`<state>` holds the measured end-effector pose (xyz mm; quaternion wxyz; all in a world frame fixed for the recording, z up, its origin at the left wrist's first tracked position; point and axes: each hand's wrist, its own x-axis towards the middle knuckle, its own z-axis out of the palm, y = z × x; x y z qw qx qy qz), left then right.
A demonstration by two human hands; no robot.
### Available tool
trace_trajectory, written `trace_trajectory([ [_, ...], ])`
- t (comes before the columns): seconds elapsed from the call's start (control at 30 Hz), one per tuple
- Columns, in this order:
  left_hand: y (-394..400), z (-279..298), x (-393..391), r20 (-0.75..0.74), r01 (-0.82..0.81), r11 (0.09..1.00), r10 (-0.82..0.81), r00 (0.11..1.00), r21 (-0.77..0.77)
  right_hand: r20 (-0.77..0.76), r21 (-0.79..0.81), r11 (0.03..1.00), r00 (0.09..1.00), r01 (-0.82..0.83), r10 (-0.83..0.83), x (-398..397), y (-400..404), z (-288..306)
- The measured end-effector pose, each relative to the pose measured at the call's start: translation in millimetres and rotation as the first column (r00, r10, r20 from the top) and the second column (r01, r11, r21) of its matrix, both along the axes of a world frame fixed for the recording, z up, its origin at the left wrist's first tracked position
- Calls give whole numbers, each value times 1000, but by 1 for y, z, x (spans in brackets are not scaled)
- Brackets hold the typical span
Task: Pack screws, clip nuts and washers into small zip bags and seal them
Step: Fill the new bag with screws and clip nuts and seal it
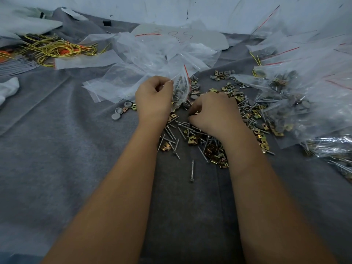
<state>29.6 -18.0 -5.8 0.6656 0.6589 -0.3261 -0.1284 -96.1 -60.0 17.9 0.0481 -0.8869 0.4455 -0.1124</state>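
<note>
A lone screw [192, 171] lies on the grey cloth [57, 159], nearest the viewer. Beyond it, the right hand [213, 111] rests on the loose pile of screws and clip nuts [192, 138], fingers curled down; what they hold cannot be told. The left hand [153, 98] pinches the mouth of a small zip bag [182, 88], part-filled, just beside its fingertips. Empty bags [133, 63] lie farther off.

Centre: loose screws [187, 130] and clip nuts [215, 155] on the cloth [66, 149].
Far of centre: heap of empty zip bags [152, 60].
Right: filled bags [297, 103] on the cloth.
Far left: wire bundle [55, 47].
Left of the screws: caps [119, 113].
</note>
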Motion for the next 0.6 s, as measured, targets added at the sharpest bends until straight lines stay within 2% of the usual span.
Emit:
trace_trajectory([
  [0.1,1,0,0,2,1,1000,-1,1000,-3,21,-9,1000,1000,-21,21,1,2,0],
  [0.23,1,0,0,3,2,1000,-2,1000,-3,193,48,998,980,-51,41,0,1,-1],
  [0.4,1,0,0,-3,-1,1000,1,1000,9,439,156,987,898,-41,-32,0,-5,-3],
  [0.6,3,1,-1,-2,7,1000,-7,1000,7,587,183,982,806,-38,-78,0,-8,-3],
])
